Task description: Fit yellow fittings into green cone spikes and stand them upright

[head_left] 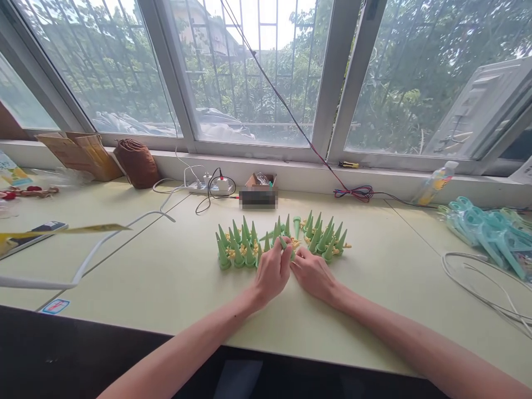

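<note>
My left hand (271,269) is closed around a small green cone (283,242), whose pointed tip sticks up past the fingers. Right beside it, my right hand (311,270) has its fingers pinched together close to that cone's lower part; whatever they grip is hidden. Several similar green cones (237,252) stand upright in a group to the left, with small yellow pieces between them. Another upright group of green cones (326,238) is on the right, also with yellow bits. Behind my hands, a single green cone (296,224) appears with its wide end up.
The pale table (166,288) runs along the windows. At the back are a power strip (208,185), a small open box (260,183) and coiled wire (353,193). A bottle (436,183) and turquoise plastic parts (482,227) lie right; a white cable (95,255) crosses the left.
</note>
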`<state>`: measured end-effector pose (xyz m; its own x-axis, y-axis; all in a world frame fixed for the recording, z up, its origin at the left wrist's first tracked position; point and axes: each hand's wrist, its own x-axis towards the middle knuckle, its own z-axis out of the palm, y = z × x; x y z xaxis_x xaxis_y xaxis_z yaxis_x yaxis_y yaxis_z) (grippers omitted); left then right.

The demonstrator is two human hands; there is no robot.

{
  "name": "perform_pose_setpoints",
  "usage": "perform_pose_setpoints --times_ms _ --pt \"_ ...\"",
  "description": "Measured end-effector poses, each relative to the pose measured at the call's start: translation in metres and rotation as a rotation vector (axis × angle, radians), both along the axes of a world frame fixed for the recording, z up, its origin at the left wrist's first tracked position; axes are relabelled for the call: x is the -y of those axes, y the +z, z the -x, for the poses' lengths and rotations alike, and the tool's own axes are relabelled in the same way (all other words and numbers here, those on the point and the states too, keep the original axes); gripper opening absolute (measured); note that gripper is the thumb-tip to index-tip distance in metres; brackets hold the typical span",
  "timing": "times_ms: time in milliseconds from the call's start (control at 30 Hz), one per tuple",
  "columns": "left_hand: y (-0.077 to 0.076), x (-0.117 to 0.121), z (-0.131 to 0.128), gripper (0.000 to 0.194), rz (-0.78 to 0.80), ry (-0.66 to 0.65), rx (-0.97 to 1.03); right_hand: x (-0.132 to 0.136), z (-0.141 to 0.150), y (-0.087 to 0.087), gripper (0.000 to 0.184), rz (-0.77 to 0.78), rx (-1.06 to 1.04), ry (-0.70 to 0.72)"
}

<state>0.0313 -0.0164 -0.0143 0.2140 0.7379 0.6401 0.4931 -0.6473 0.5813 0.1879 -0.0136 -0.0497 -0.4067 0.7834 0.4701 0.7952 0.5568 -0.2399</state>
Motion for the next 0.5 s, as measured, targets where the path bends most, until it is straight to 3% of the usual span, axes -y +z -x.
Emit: perform_pose_setpoints --times_ms 133,267,500 --pt "0.000 0.000 0.000 0.019 -0.006 -0.025 0.033 0.000 0.000 0.002 0.016 0.005 0.006 0.039" --pt "0.003 0.001 0.001 0.020 0.011 -0.008 0.059 0.000 -0.001 0.005 0.024 0.015 0.039 0.115" --pt "0.001 0.001 -0.001 0.019 0.094 -0.035 0.115 0.012 -0.008 0.008 0.022 0.055 -0.069 0.182"
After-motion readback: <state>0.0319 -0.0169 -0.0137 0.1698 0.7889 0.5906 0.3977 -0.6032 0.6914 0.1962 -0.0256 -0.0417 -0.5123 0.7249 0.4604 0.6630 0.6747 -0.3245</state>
